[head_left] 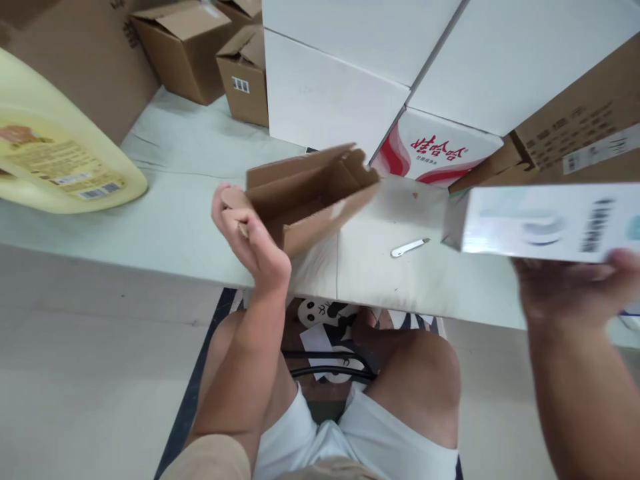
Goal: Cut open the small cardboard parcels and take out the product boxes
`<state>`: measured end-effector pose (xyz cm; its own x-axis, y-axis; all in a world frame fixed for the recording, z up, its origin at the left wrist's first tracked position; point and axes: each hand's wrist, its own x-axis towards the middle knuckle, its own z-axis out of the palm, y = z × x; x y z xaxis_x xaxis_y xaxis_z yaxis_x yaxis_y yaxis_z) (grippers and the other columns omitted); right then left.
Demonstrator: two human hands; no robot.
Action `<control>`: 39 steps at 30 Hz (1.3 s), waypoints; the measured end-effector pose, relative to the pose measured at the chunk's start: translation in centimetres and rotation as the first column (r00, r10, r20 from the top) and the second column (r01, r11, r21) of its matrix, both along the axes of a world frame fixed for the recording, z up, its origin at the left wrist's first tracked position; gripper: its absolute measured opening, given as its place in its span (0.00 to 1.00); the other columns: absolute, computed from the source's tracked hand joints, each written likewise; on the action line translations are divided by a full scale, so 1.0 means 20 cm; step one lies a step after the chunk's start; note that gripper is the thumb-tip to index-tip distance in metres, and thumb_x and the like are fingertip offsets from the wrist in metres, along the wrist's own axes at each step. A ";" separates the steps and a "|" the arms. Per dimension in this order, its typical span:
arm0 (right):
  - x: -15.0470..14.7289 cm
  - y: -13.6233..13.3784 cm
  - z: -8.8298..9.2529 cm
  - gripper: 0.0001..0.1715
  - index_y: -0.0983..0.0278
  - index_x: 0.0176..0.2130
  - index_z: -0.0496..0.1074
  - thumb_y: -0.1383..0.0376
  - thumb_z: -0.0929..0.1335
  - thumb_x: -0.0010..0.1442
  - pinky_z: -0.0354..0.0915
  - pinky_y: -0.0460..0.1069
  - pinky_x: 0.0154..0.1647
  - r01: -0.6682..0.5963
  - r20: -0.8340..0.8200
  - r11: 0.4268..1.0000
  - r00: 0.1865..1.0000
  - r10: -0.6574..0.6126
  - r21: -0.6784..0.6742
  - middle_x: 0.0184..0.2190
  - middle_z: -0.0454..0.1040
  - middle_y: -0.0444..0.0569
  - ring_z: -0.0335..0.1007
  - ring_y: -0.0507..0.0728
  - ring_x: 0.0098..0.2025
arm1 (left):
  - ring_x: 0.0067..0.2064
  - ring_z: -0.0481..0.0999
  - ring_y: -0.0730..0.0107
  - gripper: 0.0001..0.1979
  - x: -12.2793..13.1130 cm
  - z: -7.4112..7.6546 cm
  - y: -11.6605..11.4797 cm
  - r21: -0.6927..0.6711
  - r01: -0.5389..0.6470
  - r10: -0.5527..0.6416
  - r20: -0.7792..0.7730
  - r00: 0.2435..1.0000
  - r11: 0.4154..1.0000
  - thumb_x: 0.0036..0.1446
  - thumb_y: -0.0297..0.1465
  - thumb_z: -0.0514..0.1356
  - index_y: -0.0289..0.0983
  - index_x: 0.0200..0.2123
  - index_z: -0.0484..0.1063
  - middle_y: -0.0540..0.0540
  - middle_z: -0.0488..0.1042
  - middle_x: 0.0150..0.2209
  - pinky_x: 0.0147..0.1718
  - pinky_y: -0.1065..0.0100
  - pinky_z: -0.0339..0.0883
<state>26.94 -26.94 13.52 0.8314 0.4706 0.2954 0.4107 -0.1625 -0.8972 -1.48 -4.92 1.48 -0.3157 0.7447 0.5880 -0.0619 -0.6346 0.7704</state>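
Observation:
My left hand (253,237) grips the left end of an open brown cardboard box (320,230), its fingers closed over the flap. The box is tilted, with its opening facing up and toward me, and its inside looks bare where it shows. At the right, my right hand (575,287) holds a white printed box (530,223) from below, fingers partly hidden under it and blurred. Between the two boxes a small white knife (410,248) lies on the pale table cover (370,267).
A large yellow bottle (65,153) stands at the left. Small brown cartons (200,60) sit at the back left. White boxes (330,93) are stacked behind, above a red and white box (435,150). A large brown carton (575,113) is at the back right.

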 end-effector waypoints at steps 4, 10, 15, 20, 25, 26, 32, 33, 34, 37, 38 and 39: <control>-0.03 0.03 -0.38 0.25 0.51 0.47 0.75 0.53 0.69 0.49 0.72 0.57 0.40 -0.061 -0.336 0.981 0.934 0.120 0.182 0.51 0.78 0.48 0.74 0.69 0.56 | 0.73 0.53 0.62 0.08 0.00 -0.01 0.06 -0.017 -0.097 0.095 -0.060 0.994 0.995 0.70 0.40 0.50 0.45 0.39 0.57 0.46 0.62 0.60 0.72 0.47 0.46; -0.15 0.20 -0.78 0.29 0.56 0.49 0.67 0.45 0.65 0.53 0.70 0.57 0.44 -0.112 -0.263 0.961 0.948 0.179 0.252 0.42 0.73 0.50 0.75 0.63 0.44 | 0.65 0.66 0.54 0.12 0.09 0.09 -0.08 0.410 -0.262 0.279 0.019 0.960 0.873 0.61 0.42 0.55 0.48 0.45 0.59 0.47 0.66 0.55 0.66 0.42 0.60; -0.21 0.26 -0.87 0.33 0.56 0.49 0.66 0.39 0.61 0.53 0.70 0.58 0.45 -0.095 -0.369 0.969 0.912 0.176 0.229 0.39 0.72 0.50 0.74 0.64 0.43 | 0.49 0.77 0.57 0.11 0.19 0.01 -0.22 -0.116 0.543 -0.530 -0.455 0.715 0.832 0.66 0.43 0.53 0.45 0.44 0.67 0.45 0.74 0.45 0.51 0.50 0.74; -0.16 0.28 -0.81 0.31 0.55 0.43 0.67 0.40 0.67 0.47 0.71 0.56 0.41 -0.093 -0.489 0.952 0.841 0.232 0.293 0.37 0.72 0.48 0.73 0.60 0.39 | 0.65 0.69 0.43 0.38 0.24 -0.12 -0.22 -0.777 0.582 -0.971 -0.202 0.132 0.240 0.57 0.54 0.63 0.41 0.64 0.60 0.35 0.67 0.65 0.61 0.47 0.68; -0.08 0.27 -0.76 0.30 0.55 0.44 0.68 0.41 0.70 0.48 0.71 0.55 0.38 -0.172 -0.477 0.927 0.817 0.323 0.333 0.37 0.72 0.48 0.73 0.60 0.38 | 0.64 0.70 0.42 0.51 0.28 -0.14 -0.22 -0.832 0.547 -0.995 -0.059 0.076 0.092 0.51 0.56 0.68 0.42 0.70 0.51 0.34 0.67 0.64 0.64 0.46 0.66; -0.08 0.27 -0.76 0.31 0.55 0.45 0.68 0.40 0.69 0.48 0.72 0.56 0.38 -0.194 -0.469 0.929 0.819 0.331 0.317 0.38 0.73 0.48 0.73 0.60 0.39 | 0.66 0.69 0.40 0.53 0.29 -0.15 -0.23 -0.834 0.543 -0.995 -0.063 0.082 0.098 0.50 0.57 0.69 0.41 0.70 0.52 0.34 0.67 0.65 0.65 0.45 0.64; -0.04 0.26 -0.81 0.52 0.52 0.68 0.56 0.33 0.65 0.54 0.73 0.59 0.56 -0.336 -0.534 0.930 0.765 0.362 0.149 0.57 0.72 0.54 0.74 0.64 0.54 | 0.69 0.66 0.37 0.46 0.35 -0.18 -0.24 -0.786 0.617 -0.996 0.024 0.091 0.038 0.53 0.53 0.69 0.41 0.69 0.60 0.37 0.67 0.69 0.67 0.43 0.63; -0.04 0.26 -0.82 0.58 0.51 0.73 0.47 0.32 0.65 0.54 0.72 0.60 0.59 -0.340 -0.546 0.929 0.755 0.363 0.147 0.62 0.69 0.54 0.71 0.65 0.59 | 0.70 0.66 0.38 0.43 0.36 -0.19 -0.25 -0.763 0.645 -0.991 0.042 0.129 0.051 0.55 0.53 0.67 0.41 0.68 0.62 0.38 0.67 0.69 0.68 0.43 0.63; -0.05 0.26 -0.83 0.64 0.49 0.75 0.38 0.31 0.66 0.54 0.70 0.60 0.62 -0.348 -0.555 0.925 0.744 0.373 0.156 0.66 0.65 0.55 0.68 0.66 0.63 | 0.70 0.65 0.39 0.40 0.38 -0.21 -0.25 -0.736 0.673 -0.983 0.058 0.174 0.076 0.57 0.53 0.66 0.41 0.67 0.64 0.39 0.67 0.69 0.68 0.43 0.62; -0.11 0.26 -0.83 0.73 0.51 0.76 0.32 0.32 0.71 0.51 0.68 0.64 0.65 -0.472 -0.563 0.864 0.672 0.482 0.177 0.72 0.57 0.59 0.63 0.68 0.68 | 0.70 0.66 0.42 0.38 0.45 -0.27 -0.25 -0.644 0.743 -0.951 0.078 0.300 0.181 0.60 0.54 0.62 0.40 0.67 0.64 0.38 0.67 0.69 0.68 0.45 0.64; -0.14 0.27 -0.83 0.72 0.53 0.76 0.35 0.33 0.71 0.51 0.67 0.64 0.66 -0.529 -0.559 0.830 0.640 0.527 0.177 0.71 0.57 0.60 0.64 0.69 0.68 | 0.70 0.66 0.44 0.38 0.47 -0.29 -0.25 -0.615 0.758 -0.941 0.074 0.331 0.219 0.61 0.54 0.61 0.39 0.67 0.63 0.37 0.67 0.69 0.68 0.46 0.64; -0.17 0.28 -0.83 0.70 0.55 0.76 0.38 0.33 0.72 0.52 0.67 0.64 0.66 -0.574 -0.554 0.800 0.615 0.561 0.174 0.71 0.59 0.61 0.64 0.69 0.67 | 0.71 0.66 0.45 0.38 0.49 -0.30 -0.24 -0.588 0.768 -0.930 0.068 0.360 0.254 0.63 0.54 0.59 0.39 0.68 0.61 0.37 0.67 0.69 0.68 0.46 0.63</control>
